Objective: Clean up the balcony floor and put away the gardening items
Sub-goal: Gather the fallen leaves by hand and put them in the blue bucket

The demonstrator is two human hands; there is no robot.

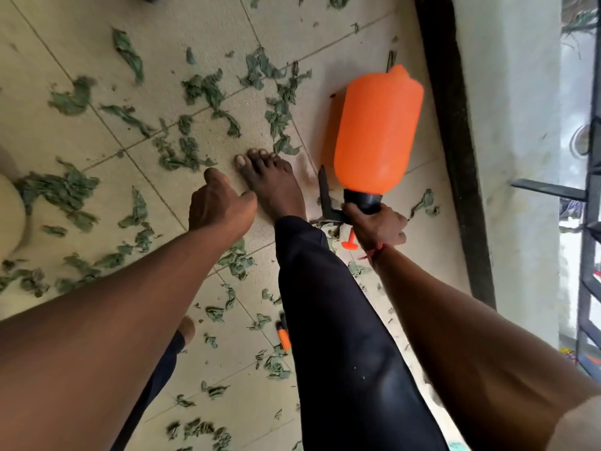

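My right hand (377,226) grips the black pump head of an orange spray bottle (377,131), which is lifted off the floor and points away from me. My left hand (221,206) hangs over the tiles with loosely curled fingers and holds nothing. Green leaf scraps (208,92) lie scattered all over the beige tiled floor (65,60). A small orange-and-black tool (283,336) lies on the floor beside my leg, partly hidden by it.
My bare foot (270,180) stands among the leaves, with my dark trouser leg (335,336) below it. A black skirting strip (452,125) and a white wall (510,125) run along the right. A metal railing (585,255) stands at the far right. A pale rounded object (9,216) sits at the left edge.
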